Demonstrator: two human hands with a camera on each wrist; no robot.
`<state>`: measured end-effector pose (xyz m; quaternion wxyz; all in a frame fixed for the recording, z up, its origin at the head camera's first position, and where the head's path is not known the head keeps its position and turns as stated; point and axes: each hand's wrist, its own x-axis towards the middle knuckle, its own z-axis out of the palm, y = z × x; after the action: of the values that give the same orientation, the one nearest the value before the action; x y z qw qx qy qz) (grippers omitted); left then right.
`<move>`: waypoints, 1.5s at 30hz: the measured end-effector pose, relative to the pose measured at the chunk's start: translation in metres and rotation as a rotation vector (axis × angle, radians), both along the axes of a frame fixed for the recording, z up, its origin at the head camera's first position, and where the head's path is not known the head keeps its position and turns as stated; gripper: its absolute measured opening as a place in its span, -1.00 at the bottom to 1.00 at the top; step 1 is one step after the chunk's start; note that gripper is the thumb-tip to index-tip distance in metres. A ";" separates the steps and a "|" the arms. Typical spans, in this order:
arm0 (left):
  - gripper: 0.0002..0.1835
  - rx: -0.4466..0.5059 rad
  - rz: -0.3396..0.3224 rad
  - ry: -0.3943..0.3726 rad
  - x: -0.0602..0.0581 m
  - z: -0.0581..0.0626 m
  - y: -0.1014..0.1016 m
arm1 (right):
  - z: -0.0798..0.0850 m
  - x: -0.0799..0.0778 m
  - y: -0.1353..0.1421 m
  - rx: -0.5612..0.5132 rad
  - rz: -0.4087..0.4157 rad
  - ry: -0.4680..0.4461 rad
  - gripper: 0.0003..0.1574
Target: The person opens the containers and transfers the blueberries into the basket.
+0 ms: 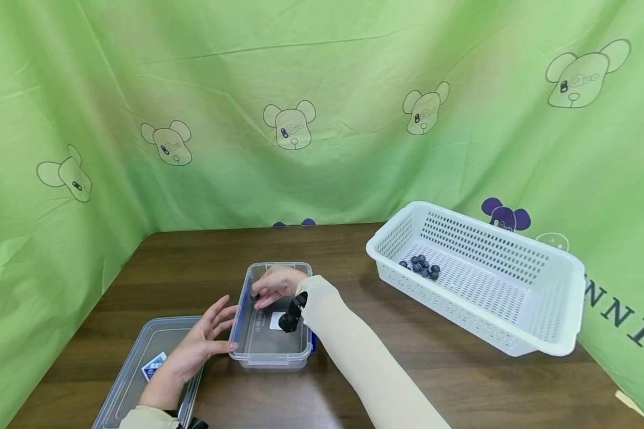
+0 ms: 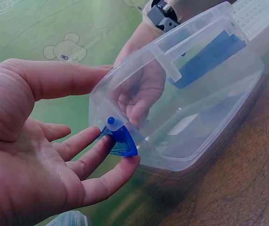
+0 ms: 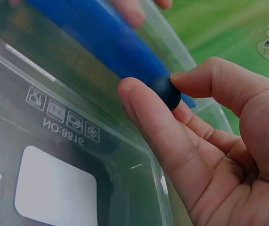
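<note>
My right hand [image 1: 280,282] is inside the clear plastic container [image 1: 268,358], near its far left corner. Between thumb and fingers it pinches a dark round blueberry [image 3: 166,92], held above the container's floor. At the container's left side, my left hand [image 1: 206,335] has its fingers spread. The left wrist view shows its thumb against the container's upper edge and its fingertips touching a blue latch [image 2: 124,142]. A white label [image 3: 54,186] and moulded symbols show on the container floor. Several more blueberries [image 1: 421,266] lie in the white basket [image 1: 461,311].
A clear lid [image 1: 163,332] with a small blue-and-white sticker [image 1: 152,365] lies on the brown wooden table [image 1: 343,351], partly under my left forearm. The perforated basket stands at the right. Behind the table hangs a green cloth [image 1: 354,167] with bear prints.
</note>
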<state>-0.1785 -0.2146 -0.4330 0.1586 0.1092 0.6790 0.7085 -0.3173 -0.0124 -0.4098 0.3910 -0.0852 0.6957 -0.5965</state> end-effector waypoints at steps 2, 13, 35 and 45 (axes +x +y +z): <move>0.10 0.000 0.000 0.000 0.000 0.000 0.000 | 0.003 -0.001 0.002 -0.012 -0.008 0.002 -0.92; 0.11 -0.001 0.016 0.003 0.001 0.001 -0.002 | 0.031 -0.015 0.035 -0.084 -0.068 0.041 -0.92; 0.10 0.036 -0.028 0.002 0.003 -0.004 -0.003 | 0.087 -0.040 0.199 -0.179 -0.295 0.190 -0.74; 0.10 0.018 0.003 -0.006 0.000 -0.002 -0.001 | 0.084 -0.039 0.303 -0.332 -0.479 0.088 -0.64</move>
<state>-0.1783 -0.2151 -0.4349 0.1586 0.1076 0.6723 0.7151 -0.3558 0.2911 -0.3262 0.1894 -0.0073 0.6050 -0.7733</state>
